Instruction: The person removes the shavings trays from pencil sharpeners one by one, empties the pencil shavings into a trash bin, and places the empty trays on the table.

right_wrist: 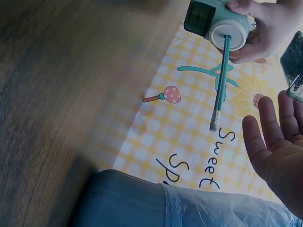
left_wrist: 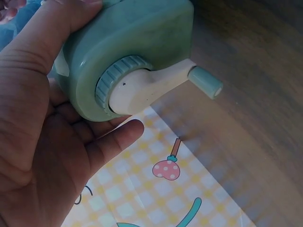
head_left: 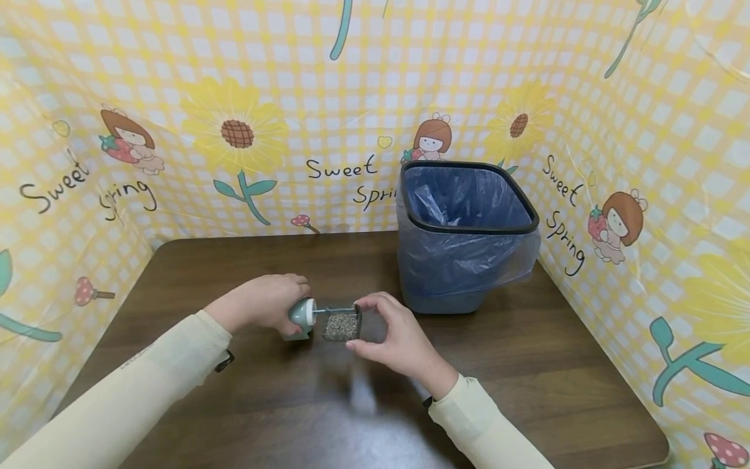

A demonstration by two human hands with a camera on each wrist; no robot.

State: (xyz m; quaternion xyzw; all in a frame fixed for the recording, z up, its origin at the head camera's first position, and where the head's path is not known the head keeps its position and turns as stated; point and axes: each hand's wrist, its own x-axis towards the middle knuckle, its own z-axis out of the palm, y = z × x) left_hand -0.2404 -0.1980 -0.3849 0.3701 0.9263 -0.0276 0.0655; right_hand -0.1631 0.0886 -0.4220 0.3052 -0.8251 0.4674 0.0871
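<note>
My left hand [head_left: 271,301] holds a green hand-crank pencil sharpener [left_wrist: 128,47] above the table. The crank, with its white arm and green knob [left_wrist: 206,82], shows in the left wrist view. A dark green pencil [right_wrist: 221,85] with an eraser end sticks out of the sharpener's white front. Beside the pencil, my right hand [head_left: 401,339] pinches a small clear shavings drawer [head_left: 342,326] between thumb and fingers. Grey-brown shavings fill much of the drawer in the head view. In the right wrist view, only part of the drawer [right_wrist: 294,66] shows at the edge.
A blue-grey trash bin [head_left: 439,273] with a black rim and a clear plastic liner stands at the back right of the brown wooden table [head_left: 263,404]. Yellow checked cloth [head_left: 328,117] with printed flowers surrounds the table's back and sides.
</note>
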